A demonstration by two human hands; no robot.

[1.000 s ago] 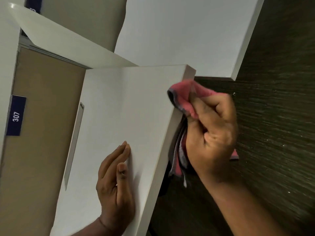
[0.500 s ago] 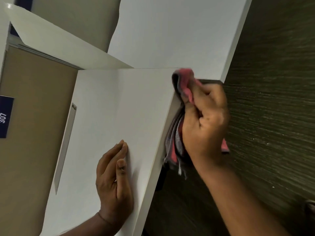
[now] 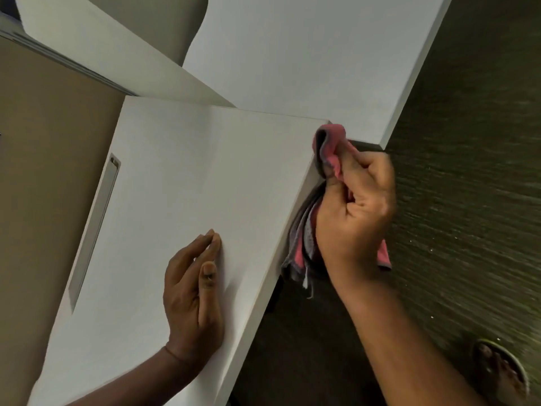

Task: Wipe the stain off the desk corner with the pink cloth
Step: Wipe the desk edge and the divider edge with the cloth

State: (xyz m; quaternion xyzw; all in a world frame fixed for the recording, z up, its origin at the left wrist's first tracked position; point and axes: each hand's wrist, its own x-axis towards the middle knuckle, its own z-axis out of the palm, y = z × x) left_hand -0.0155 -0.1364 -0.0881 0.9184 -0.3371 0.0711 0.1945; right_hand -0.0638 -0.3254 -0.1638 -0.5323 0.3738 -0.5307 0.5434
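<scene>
Your pink cloth (image 3: 332, 148), grey on one side, is bunched against the far right corner of the white desk (image 3: 190, 183). Its top fold presses on the corner's edge; the rest hangs down in loose folds beside the desk's right side. No stain shows on the desk's smooth top.

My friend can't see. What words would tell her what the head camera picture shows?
A right hand presses a bunched pink cloth against the far corner of a white desk. The left hand lies flat on the desktop, and loose cloth hangs beside the desk edge.
</scene>
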